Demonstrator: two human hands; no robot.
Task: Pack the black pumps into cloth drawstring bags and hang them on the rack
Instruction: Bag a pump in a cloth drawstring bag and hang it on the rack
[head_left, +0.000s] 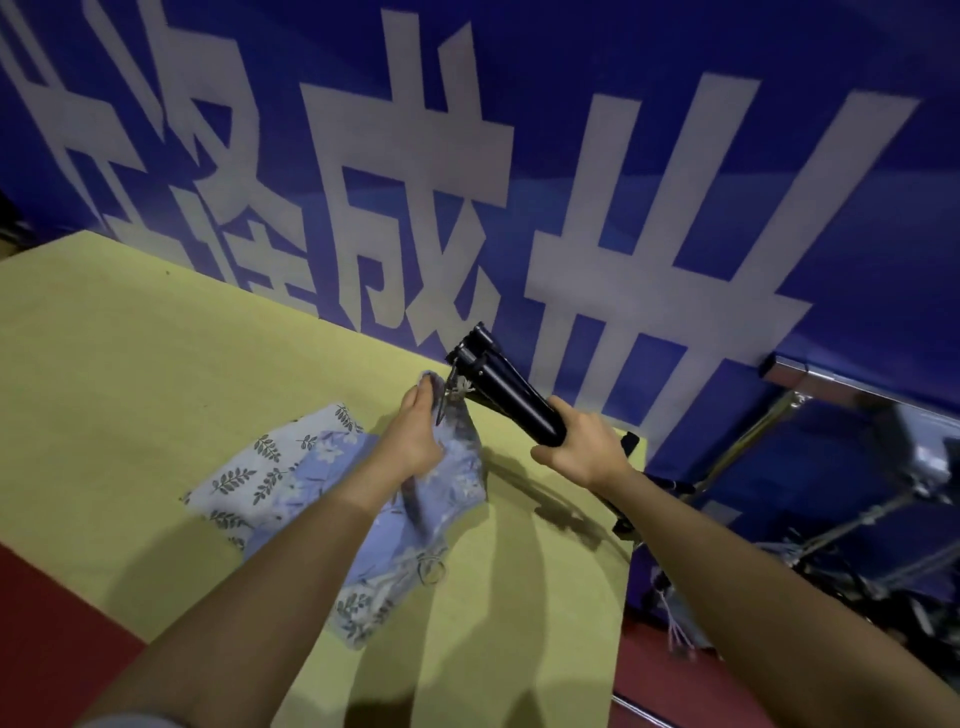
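Black pump (506, 392): held above the yellow tabletop (130, 364), right hand (582, 449) with its grip wrapped round the barrel's lower end, head tilted toward the bag mouth. Floral drawstring bag (457, 467): left hand (415, 436), grip pinching its upper edge, lifted off the tabletop. Second floral bag (270, 475): flat on the tabletop, just left.

A yellow-green table (130, 374) fills the left and centre of the frame. Floral cloth bags (270, 467) lie on it at centre.
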